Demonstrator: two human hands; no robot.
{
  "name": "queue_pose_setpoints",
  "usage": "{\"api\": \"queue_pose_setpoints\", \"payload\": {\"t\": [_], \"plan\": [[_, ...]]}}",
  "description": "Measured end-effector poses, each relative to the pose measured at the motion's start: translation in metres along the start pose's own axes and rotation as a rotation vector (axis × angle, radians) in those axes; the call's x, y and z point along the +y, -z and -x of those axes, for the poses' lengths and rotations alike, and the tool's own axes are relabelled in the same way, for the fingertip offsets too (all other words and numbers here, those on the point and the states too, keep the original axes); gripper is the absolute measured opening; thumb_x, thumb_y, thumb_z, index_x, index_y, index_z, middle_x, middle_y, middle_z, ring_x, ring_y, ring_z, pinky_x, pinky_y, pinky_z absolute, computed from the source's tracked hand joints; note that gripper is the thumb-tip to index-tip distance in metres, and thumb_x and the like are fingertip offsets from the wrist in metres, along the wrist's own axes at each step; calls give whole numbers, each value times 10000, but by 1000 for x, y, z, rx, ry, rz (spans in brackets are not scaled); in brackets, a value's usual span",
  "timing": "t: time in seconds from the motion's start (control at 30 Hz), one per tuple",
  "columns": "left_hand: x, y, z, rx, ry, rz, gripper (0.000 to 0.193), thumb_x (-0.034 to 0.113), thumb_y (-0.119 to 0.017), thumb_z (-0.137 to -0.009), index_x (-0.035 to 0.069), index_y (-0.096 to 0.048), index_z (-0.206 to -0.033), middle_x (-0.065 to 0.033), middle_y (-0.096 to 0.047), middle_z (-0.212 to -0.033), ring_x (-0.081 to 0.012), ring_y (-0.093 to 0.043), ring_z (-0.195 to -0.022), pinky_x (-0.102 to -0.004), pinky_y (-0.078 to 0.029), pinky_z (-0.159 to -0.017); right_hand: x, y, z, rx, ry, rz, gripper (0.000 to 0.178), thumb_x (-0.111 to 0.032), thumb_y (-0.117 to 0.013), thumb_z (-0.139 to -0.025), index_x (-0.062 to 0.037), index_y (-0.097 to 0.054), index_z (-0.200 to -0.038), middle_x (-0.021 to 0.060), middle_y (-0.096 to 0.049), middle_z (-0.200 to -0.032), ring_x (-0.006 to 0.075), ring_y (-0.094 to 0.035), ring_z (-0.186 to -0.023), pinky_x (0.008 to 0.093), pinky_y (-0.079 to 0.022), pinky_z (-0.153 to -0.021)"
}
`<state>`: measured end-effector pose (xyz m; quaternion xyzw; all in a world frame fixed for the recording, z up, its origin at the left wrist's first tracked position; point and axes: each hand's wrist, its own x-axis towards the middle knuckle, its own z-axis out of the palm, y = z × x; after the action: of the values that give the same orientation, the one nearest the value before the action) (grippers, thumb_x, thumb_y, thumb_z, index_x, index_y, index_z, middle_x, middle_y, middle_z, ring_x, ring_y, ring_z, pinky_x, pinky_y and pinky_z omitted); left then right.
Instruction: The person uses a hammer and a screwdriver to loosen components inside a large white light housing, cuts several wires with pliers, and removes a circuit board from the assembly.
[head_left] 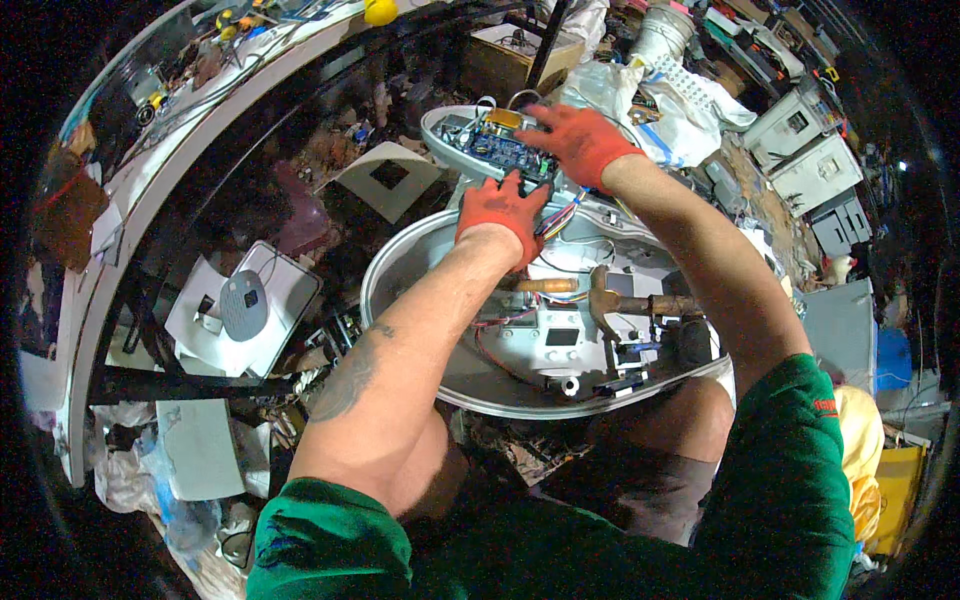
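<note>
My left hand (503,217), in a red glove, grips the near edge of a grey oval housing (440,149), its fingers over the rim. Inside that housing lies a blue circuit board (498,150) with a yellowish component. Over the board's right end, my right hand (580,143), also in a red glove, has its fingers spread; whether they touch the board I cannot tell. Coloured wires (566,217) run from beside my left hand down into a large grey oval casing (378,290). A hammer (604,302) and a tool with a wooden handle (548,285) lie in the casing.
To the left, a white panel (280,310) carries a grey rounded cover (242,305). A flat pale plate (390,180) with a square cutout lies beyond it. Cardboard box (520,60), white sacks (680,110) and boxy white units (818,165) crowd the back and right.
</note>
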<state>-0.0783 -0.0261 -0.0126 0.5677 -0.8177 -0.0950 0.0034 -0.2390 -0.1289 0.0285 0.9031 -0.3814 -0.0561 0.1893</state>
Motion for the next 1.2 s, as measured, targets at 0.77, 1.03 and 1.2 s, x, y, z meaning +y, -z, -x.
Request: {"api": "queue_pose_setpoints", "payload": {"t": [0.77,1.03,1.2], "plan": [[-7,-12,2,77,29,52,672,199,-707,-767,299,-485,-1394,-96,-479,-1405,-284,-516,-1248,-414,-436,-967,6,-7,-33,-529,67,-197,528,-375,-481,-947,-107,-491,-1402,202,-519,-1394,354,-536,-1248,427,-428,-1058],[0,-8,3,-41,16,-19,720,302,-681,-834,294,-375,-1485,-131,-357,-1546,-322,-454,-1347,-451,-409,-1058,40,5,-16,-380,-149,-361,401,-306,-519,-931,-30,-591,-1213,208,-603,-1257,362,-571,-1190,421,-437,-1037],[-6,-7,1,-6,10,-38,767,400,-713,-807,297,-373,-1487,-140,-354,-1543,-328,-444,-1350,-445,-412,-1061,59,-8,-5,-221,-251,-596,458,-331,-488,-970,-47,-544,-1324,214,-605,-1279,339,-572,-1200,382,-430,-1041]]}}
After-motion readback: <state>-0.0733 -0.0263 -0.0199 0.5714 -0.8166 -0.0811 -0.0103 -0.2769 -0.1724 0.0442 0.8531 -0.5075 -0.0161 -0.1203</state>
